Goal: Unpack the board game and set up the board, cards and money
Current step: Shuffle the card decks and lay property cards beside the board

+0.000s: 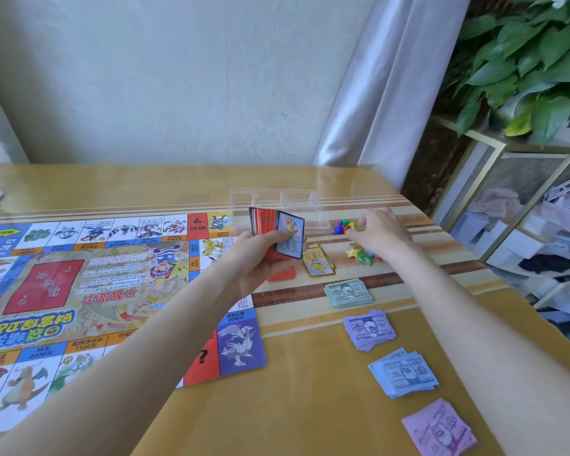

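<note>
The colourful game board (79, 291) lies unfolded on the left of the table. My left hand (260, 258) grips a deck of cards (277, 230), red ones behind and a blue-framed one in front. My right hand (375, 232) reaches toward small coloured pawns (344, 226), its fingers curled near them; whether it holds one I cannot tell. A yellow card stack (318, 261) and a red card (283, 274) lie below the deck. Money stacks lie in a row: green (348, 292), purple (369, 329), blue (403, 376), pink (440, 429).
A clear plastic tray (277, 200) stands behind the cards. Green and star-shaped tokens (361, 253) lie under my right wrist. The wooden table (310, 406) ends at the right beside glass shelving (524, 225) and a leafy plant (524, 60). A wall runs behind.
</note>
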Tool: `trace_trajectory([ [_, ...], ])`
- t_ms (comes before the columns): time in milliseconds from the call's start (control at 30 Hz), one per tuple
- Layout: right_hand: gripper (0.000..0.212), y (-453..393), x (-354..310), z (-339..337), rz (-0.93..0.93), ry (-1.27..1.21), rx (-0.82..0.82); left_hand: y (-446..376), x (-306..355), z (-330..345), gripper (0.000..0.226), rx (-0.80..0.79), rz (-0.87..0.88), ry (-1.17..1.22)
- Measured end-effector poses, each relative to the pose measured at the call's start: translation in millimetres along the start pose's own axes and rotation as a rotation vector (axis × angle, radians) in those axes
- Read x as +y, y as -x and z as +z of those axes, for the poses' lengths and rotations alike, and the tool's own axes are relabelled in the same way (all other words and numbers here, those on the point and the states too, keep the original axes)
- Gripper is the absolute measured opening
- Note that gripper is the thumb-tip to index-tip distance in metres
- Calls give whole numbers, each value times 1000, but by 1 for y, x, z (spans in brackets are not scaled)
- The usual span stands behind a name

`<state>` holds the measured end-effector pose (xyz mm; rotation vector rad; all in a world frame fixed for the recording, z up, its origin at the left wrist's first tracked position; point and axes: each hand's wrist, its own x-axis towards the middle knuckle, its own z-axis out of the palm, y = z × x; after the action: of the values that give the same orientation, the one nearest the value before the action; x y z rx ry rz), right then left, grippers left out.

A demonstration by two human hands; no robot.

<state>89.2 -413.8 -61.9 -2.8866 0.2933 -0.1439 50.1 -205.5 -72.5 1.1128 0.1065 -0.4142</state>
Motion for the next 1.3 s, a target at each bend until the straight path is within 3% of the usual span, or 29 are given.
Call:
trace_trajectory([
  [100, 13, 0, 19, 7, -48, -131, -23, -5, -5, 6, 15, -4, -9, -18],
  [167, 6, 7, 16, 10, -105, -387, 43, -8, -10, 9, 13, -1, -24, -43],
  [233, 13, 18, 2, 4, -113, -781, -128, -12, -15, 12, 13, 32, -28, -16],
  [300, 27, 25, -13, 0, -134, -942, -356, -16, -19, 14, 11, 62, -27, 23],
  [367, 30, 27, -25, 2, -208, -890, -421, -17, -19, 15, 8, 66, -22, 35],
  [567, 3, 29, -33, 4, -226, -991, -367, 0, -4, 5, 19, -80, -26, 235],
  [667, 7, 33, -37, 1, -211, -1016, -368, 8, -2, 1, 21, -59, -5, 205],
  [867, 41, 44, -45, -8, -196, -1041, -376, 19, -1, -8, 19, 17, 74, 91],
  [1033, 35, 53, -54, -7, -217, -940, -427, 32, -3, -9, 18, 54, 45, -26],
  [1300, 27, 59, -56, -15, -162, -1045, -347, 43, 9, -6, 18, 2, 66, -6],
])
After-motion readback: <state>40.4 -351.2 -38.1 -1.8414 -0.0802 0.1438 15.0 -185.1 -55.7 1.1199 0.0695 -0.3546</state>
